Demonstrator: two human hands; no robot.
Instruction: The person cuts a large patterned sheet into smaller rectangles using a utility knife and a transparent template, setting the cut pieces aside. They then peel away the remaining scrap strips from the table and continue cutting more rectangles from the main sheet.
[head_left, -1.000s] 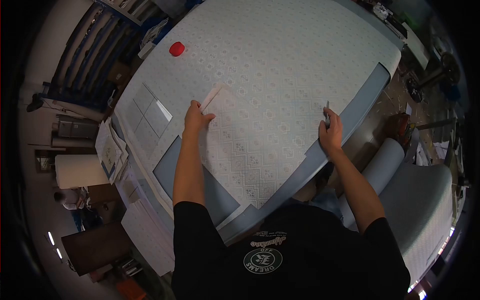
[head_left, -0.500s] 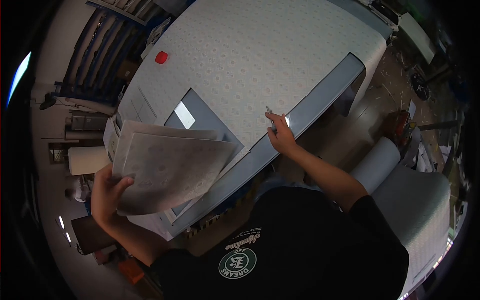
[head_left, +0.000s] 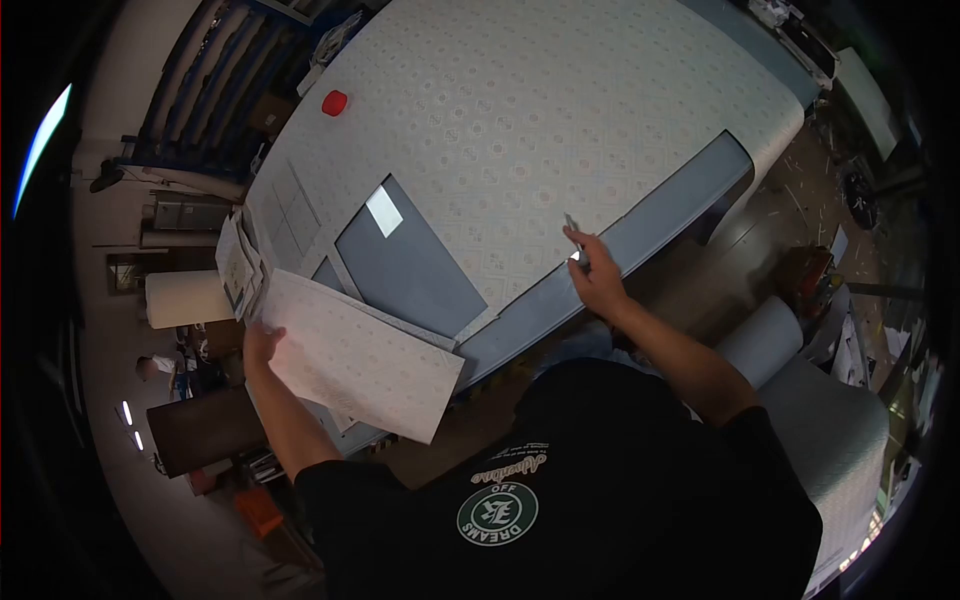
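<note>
My left hand [head_left: 263, 345] grips a stack of cut patterned sheets [head_left: 365, 355] by the left end. The sheets lie nearly flat at the table's near left edge, and their right corner hangs past it. In my right hand [head_left: 600, 282] is a slim metal utility knife [head_left: 571, 224], its tip pointing up and away from me. That hand hovers by the near edge of a large patterned sheet [head_left: 480, 130] spread over the table. A cut-out in this sheet bares the grey tabletop [head_left: 410, 250] between my hands.
A red round cap [head_left: 334, 103] sits on the far left of the sheet. Loose papers [head_left: 240, 265] are piled at the left edge. Rolls of material stand at left, and a grey roll [head_left: 755, 340] is at right. A person [head_left: 155, 367] is in the left background.
My left hand has lowered the raised, bent sheets to the table's left edge, moving away from me. My right hand still holds the knife near the edge. The view has shifted slightly.
</note>
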